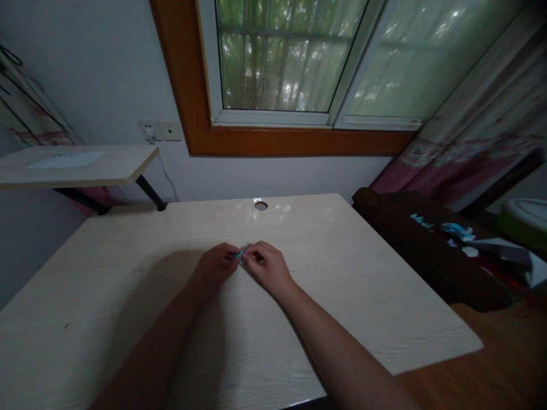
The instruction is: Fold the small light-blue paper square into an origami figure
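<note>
A small light-blue thing [238,255], thin and strip-like, is held just above the middle of the pale wooden desk [342,296]. My left hand [215,265] pinches its left end between thumb and fingers. From the other side, my right hand [267,263] pinches its right end, so the fingertips of both hands almost meet. The fingers cover most of the blue thing, and its exact kind cannot be made out.
A raised shelf [77,165] on black legs stands at the desk's back left, with a paper sheet on it. Near the back edge is a round cable hole [261,205]. Right of the desk, a dark brown bench [405,239] carries blue pieces [458,230] and papers.
</note>
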Available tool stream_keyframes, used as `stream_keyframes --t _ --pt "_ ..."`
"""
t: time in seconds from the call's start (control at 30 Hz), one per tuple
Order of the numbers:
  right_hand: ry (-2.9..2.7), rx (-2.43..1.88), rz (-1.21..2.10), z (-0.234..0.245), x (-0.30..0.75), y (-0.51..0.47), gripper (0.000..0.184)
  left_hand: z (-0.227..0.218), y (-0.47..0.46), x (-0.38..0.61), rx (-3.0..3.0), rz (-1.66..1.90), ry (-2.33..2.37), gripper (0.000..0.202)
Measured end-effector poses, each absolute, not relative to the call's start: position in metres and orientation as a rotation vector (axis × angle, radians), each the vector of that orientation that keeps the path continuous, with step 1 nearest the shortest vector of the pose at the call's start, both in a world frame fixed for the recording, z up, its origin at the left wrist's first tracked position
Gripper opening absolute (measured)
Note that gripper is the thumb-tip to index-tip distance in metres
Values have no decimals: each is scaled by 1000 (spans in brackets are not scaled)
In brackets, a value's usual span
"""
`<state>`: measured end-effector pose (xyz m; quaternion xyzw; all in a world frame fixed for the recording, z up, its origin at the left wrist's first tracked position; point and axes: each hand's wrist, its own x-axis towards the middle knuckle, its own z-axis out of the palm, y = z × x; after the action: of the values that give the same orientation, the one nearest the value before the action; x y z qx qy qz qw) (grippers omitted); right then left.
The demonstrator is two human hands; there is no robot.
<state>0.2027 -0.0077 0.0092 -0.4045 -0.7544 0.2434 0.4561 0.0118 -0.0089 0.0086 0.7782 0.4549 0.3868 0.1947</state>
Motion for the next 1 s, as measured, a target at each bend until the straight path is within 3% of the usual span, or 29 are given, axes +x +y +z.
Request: stream_keyframes --t 0.5,1.0 --pt "-1778 -903 767 9 202 -7 3 8 -6 10 1969 1118 1258 8" --pt "-1827 -941 766 10 202 -7 9 2 -4 8 1769 1172 1247 21"
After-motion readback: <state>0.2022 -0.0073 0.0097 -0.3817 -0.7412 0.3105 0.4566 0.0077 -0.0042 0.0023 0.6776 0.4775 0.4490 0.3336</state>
